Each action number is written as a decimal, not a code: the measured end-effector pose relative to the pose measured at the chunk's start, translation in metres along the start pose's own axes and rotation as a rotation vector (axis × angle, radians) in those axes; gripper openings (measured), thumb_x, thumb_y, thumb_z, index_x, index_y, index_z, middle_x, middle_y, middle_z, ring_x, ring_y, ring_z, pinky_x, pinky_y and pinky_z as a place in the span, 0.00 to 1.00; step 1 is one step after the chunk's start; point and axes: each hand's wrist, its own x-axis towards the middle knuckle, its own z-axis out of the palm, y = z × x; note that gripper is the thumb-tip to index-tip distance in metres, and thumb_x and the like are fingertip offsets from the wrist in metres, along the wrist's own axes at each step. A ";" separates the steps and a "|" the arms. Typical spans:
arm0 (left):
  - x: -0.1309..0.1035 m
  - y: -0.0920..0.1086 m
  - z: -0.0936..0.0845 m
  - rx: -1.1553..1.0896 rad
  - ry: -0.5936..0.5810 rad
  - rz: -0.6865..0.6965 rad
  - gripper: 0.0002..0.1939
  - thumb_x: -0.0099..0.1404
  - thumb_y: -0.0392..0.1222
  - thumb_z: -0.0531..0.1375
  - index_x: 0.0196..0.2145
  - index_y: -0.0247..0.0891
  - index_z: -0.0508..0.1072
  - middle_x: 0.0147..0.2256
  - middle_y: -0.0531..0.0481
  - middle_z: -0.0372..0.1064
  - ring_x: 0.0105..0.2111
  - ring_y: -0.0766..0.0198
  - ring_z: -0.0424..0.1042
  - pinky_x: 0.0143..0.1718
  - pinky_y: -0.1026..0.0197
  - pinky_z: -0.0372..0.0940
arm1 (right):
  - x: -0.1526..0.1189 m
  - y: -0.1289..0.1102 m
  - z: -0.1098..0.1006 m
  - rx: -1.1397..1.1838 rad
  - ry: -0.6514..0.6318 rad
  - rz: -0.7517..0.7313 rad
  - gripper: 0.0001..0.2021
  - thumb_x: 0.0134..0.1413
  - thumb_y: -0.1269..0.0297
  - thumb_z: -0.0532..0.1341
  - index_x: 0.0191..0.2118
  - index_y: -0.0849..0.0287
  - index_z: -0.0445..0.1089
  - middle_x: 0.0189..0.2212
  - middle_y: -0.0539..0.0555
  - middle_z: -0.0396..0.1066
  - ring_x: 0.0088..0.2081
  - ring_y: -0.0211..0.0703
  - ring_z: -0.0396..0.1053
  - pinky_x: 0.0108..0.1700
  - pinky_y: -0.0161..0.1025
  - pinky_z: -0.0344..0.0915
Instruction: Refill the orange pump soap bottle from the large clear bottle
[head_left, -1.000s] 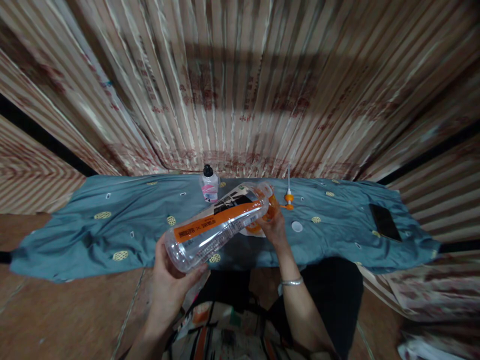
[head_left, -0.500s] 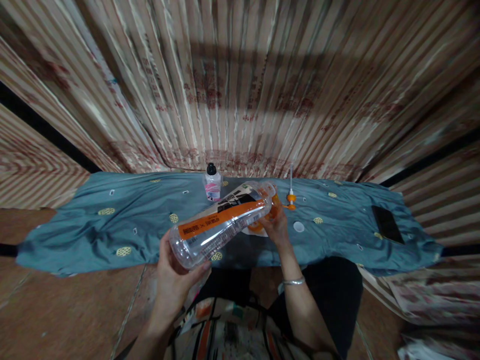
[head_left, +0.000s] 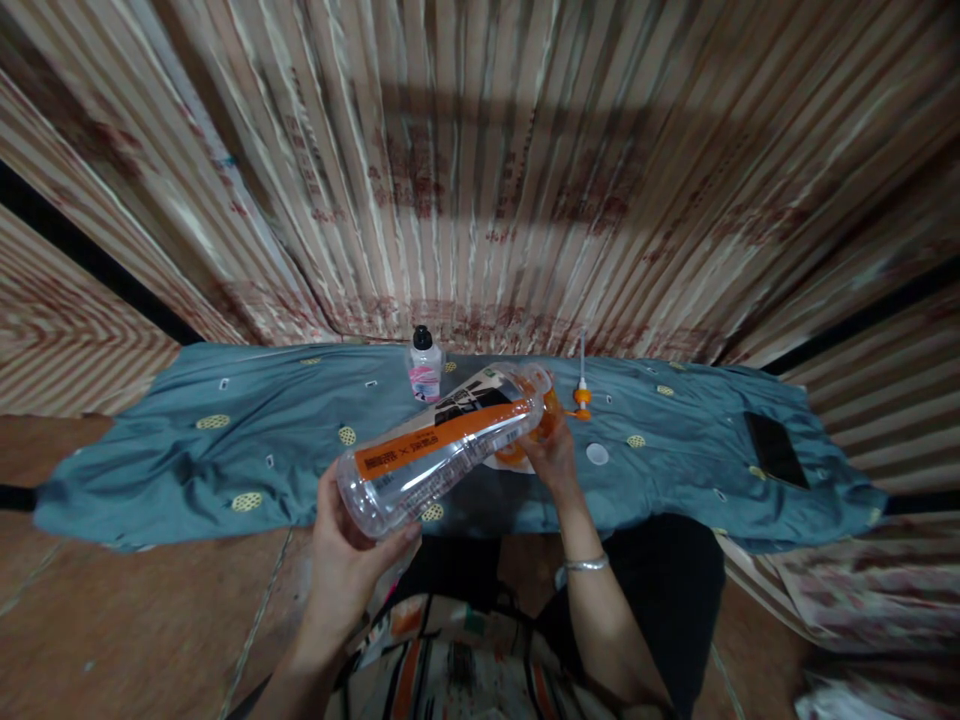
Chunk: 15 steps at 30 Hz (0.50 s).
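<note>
Left hand (head_left: 341, 550) half-curled, gripping base of large clear bottle (head_left: 442, 445), thumb on near side. Right hand (head_left: 553, 458) closed round orange container (head_left: 550, 408) at bottle's neck; fingers partly hidden. Bottle tilted above table (head_left: 172, 465), neck lower, toward right. Near table edge just below bottle's base; widest stretch of cloth lay leftward. Small black-capped bottle (head_left: 425, 372) upright just beyond, hemming far side. Orange pump (head_left: 582, 398) and white disc (head_left: 597, 454) near right hand; dark phone (head_left: 776, 448) well apart, far right.
</note>
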 end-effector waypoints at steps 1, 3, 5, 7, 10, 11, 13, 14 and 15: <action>0.000 0.000 0.000 -0.003 0.000 0.003 0.50 0.37 0.54 0.84 0.56 0.44 0.71 0.52 0.43 0.77 0.52 0.44 0.81 0.53 0.47 0.79 | 0.000 0.000 0.000 0.008 -0.007 0.013 0.35 0.48 0.51 0.74 0.61 0.57 0.70 0.53 0.65 0.83 0.53 0.62 0.83 0.55 0.60 0.81; 0.000 -0.001 0.000 -0.004 0.000 0.006 0.51 0.37 0.54 0.84 0.56 0.44 0.71 0.52 0.43 0.77 0.52 0.44 0.81 0.54 0.46 0.79 | 0.000 0.000 0.000 0.031 -0.007 0.041 0.35 0.47 0.52 0.74 0.60 0.58 0.70 0.52 0.66 0.83 0.53 0.64 0.83 0.55 0.62 0.82; 0.000 -0.002 0.000 -0.002 -0.002 0.004 0.51 0.36 0.55 0.84 0.56 0.44 0.71 0.52 0.43 0.77 0.53 0.43 0.81 0.53 0.46 0.79 | 0.001 -0.001 0.000 0.028 0.006 0.045 0.35 0.46 0.52 0.75 0.60 0.57 0.71 0.52 0.65 0.84 0.54 0.64 0.83 0.55 0.62 0.82; 0.000 -0.003 0.000 0.003 -0.002 0.005 0.51 0.37 0.56 0.84 0.56 0.45 0.70 0.52 0.43 0.77 0.52 0.43 0.81 0.53 0.45 0.79 | 0.001 -0.003 0.000 0.027 0.010 0.035 0.34 0.46 0.52 0.75 0.60 0.54 0.71 0.52 0.62 0.84 0.56 0.64 0.82 0.56 0.60 0.82; 0.000 -0.003 0.000 0.009 0.002 0.011 0.51 0.37 0.57 0.84 0.57 0.45 0.70 0.52 0.44 0.76 0.52 0.43 0.81 0.53 0.45 0.79 | 0.000 -0.005 0.001 0.041 -0.004 0.010 0.33 0.48 0.52 0.74 0.60 0.51 0.71 0.53 0.61 0.83 0.57 0.61 0.81 0.56 0.58 0.82; -0.001 -0.002 0.000 0.010 0.002 0.013 0.52 0.37 0.57 0.84 0.57 0.45 0.70 0.52 0.44 0.76 0.52 0.43 0.81 0.53 0.45 0.79 | 0.000 -0.006 0.001 0.047 -0.005 0.006 0.33 0.49 0.52 0.74 0.61 0.51 0.70 0.54 0.62 0.83 0.57 0.61 0.81 0.56 0.58 0.82; -0.001 -0.002 0.000 0.012 -0.007 0.011 0.52 0.38 0.56 0.84 0.57 0.45 0.70 0.52 0.44 0.76 0.53 0.42 0.80 0.54 0.45 0.79 | 0.000 -0.007 0.001 0.053 0.001 0.005 0.33 0.49 0.52 0.74 0.61 0.54 0.70 0.54 0.63 0.82 0.56 0.61 0.82 0.55 0.57 0.82; -0.001 -0.001 0.000 0.014 -0.012 0.010 0.51 0.38 0.56 0.84 0.58 0.45 0.70 0.53 0.44 0.76 0.54 0.42 0.80 0.55 0.45 0.78 | -0.001 -0.007 0.001 0.057 0.005 0.006 0.33 0.49 0.53 0.74 0.60 0.54 0.70 0.54 0.64 0.82 0.56 0.61 0.82 0.54 0.56 0.82; -0.001 -0.001 0.000 0.017 -0.016 0.010 0.51 0.38 0.56 0.84 0.58 0.45 0.70 0.53 0.43 0.76 0.54 0.42 0.80 0.56 0.44 0.78 | -0.001 -0.008 0.002 0.061 0.008 0.006 0.33 0.48 0.53 0.74 0.60 0.55 0.70 0.54 0.64 0.82 0.55 0.61 0.82 0.54 0.55 0.82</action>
